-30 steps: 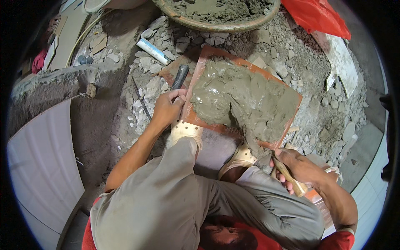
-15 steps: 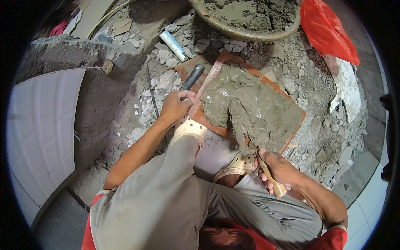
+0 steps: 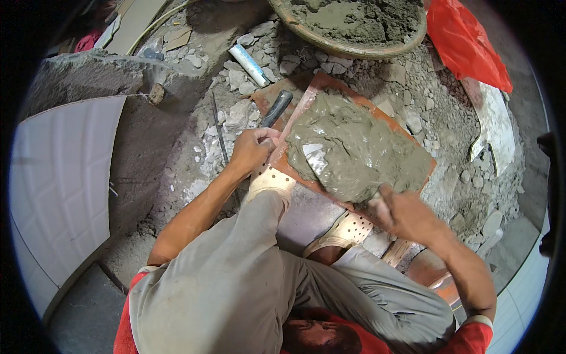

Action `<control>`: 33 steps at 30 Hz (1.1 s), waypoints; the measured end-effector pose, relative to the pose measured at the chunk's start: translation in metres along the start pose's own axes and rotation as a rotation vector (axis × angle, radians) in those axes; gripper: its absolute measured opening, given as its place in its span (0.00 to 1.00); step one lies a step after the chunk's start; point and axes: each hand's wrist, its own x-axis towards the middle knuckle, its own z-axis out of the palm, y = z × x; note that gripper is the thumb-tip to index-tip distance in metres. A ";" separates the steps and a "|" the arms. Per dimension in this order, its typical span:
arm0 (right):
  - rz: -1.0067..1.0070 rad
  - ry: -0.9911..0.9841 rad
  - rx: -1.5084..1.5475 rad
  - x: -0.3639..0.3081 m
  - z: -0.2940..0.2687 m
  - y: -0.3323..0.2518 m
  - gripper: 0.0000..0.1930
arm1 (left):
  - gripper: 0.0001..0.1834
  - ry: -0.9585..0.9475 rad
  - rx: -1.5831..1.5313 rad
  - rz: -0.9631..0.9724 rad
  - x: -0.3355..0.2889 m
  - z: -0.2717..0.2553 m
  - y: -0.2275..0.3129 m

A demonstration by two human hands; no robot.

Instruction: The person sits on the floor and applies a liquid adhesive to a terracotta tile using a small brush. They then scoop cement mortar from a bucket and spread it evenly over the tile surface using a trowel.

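A reddish-brown tile (image 3: 377, 114) lies tilted in front of my feet, its face thickly spread with wet grey mortar (image 3: 386, 150). My left hand (image 3: 250, 152) pinches the tile's left edge. My right hand (image 3: 407, 217), blurred by motion, is closed around the handle of a trowel at the tile's lower right edge. The trowel's shiny blade (image 3: 315, 158) shows in the mortar toward the left, partly covered. A black handle (image 3: 276, 108) sticks up just beyond my left fingers; the rest of that tool is hidden.
A round basin (image 3: 354, 52) of mortar stands at the far side, with a red plastic bag (image 3: 466, 44) beside it. A white and blue tube (image 3: 249, 65) lies on rubble (image 3: 236, 115). White tile panels (image 3: 62, 171) lean at left. My light perforated shoes (image 3: 272, 179) are close to the tile.
My right hand has moved slightly up and right, turning the trowel so its blade reaches left across the mortar. The groove in the mortar is smoothed over. My left hand keeps its hold.
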 end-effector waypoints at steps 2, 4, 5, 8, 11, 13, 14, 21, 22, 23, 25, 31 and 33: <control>-0.028 -0.008 -0.248 -0.007 -0.034 0.015 0.17 | 0.13 0.009 0.028 0.032 0.000 -0.001 -0.004; -0.061 0.086 -0.445 -0.013 -0.058 0.024 0.14 | 0.13 0.031 0.031 0.071 0.001 0.000 -0.008; -0.078 0.136 -0.545 -0.014 -0.067 0.028 0.13 | 0.13 0.028 0.023 0.078 0.001 0.001 -0.009; -0.135 0.220 -0.650 -0.004 -0.088 0.041 0.12 | 0.14 0.023 0.031 0.076 0.002 0.001 -0.010; -0.298 0.203 -0.695 0.021 -0.100 0.048 0.13 | 0.14 -0.002 0.050 0.088 0.002 -0.002 -0.006; -0.405 0.243 -0.755 0.042 -0.106 0.050 0.12 | 0.13 -0.039 0.043 0.050 0.002 -0.005 -0.004; -0.461 0.267 -0.777 0.054 -0.109 0.050 0.12 | 0.13 -0.045 0.033 0.032 0.002 -0.006 -0.004; -0.646 0.290 -0.828 0.108 -0.121 0.036 0.10 | 0.14 -0.080 -0.022 0.003 0.005 -0.009 -0.009; -0.658 0.287 -0.829 0.111 -0.122 0.034 0.11 | 0.14 -0.094 -0.032 -0.006 0.006 -0.009 -0.010; -0.669 0.283 -0.830 0.113 -0.122 0.030 0.11 | 0.15 -0.102 -0.033 0.002 0.006 -0.008 -0.012; -0.621 0.194 -0.788 0.117 -0.122 0.024 0.11 | 0.15 -0.118 -0.031 0.017 0.009 -0.010 -0.013; -0.461 0.052 -0.698 0.123 -0.112 0.008 0.13 | 0.14 -0.114 -0.087 0.000 0.008 -0.008 -0.013; -0.392 -0.036 -0.657 0.122 -0.111 0.008 0.14 | 0.14 -0.096 -0.065 -0.005 0.007 -0.007 -0.011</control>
